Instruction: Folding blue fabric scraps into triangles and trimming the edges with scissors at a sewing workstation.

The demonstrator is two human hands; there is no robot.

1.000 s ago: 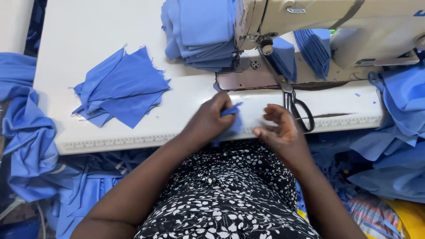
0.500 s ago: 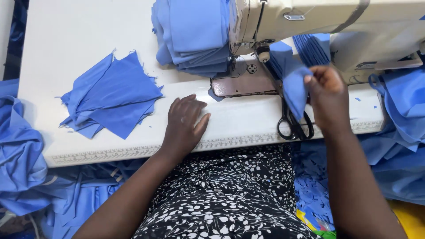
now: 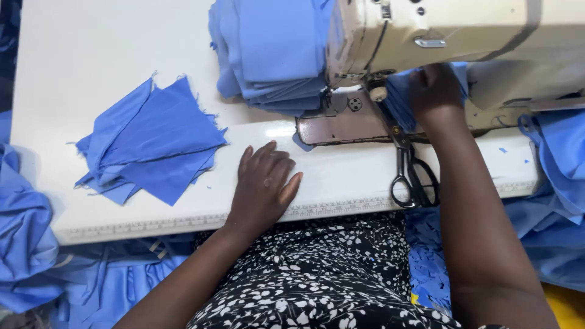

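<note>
- Right hand (image 3: pixel 434 91) is up at the sewing machine (image 3: pixel 439 30), under its arm, with the fingers closed around a bunch of blue fabric (image 3: pixel 399 100); the fabric sits just right of the needle area, above the metal plate (image 3: pixel 344 122).
- Left hand (image 3: pixel 263 183) lies flat on the white table (image 3: pixel 91 55), palm down, fingers spread a little and pointing away from the body; it holds nothing.
- Only one view exists, from the head, looking down.
- Count: two hands, one machine, one pair of scissors (image 3: pixel 413 167), one loose stack of cut squares (image 3: pixel 149 143), one folded pile (image 3: pixel 274 55) behind the machine head.
- How many squares are in the stack, I cannot tell; they overlap.
- Scissors lie with the long axis running away from the body, black handles near the front table edge, blades toward the machine; the right forearm passes just beside them.
- Held fabric hangs mostly up and down; its exact long axis I cannot tell, because the hand covers it.
- Front table edge carries a ruler strip (image 3: pixel 183 224); the left wrist crosses it.
- Open table surface lies between the cut squares and the left hand, and also in the far left corner.
- More blue cloth (image 3: pixel 27 244) hangs off the left table side, and some on the right.
</note>
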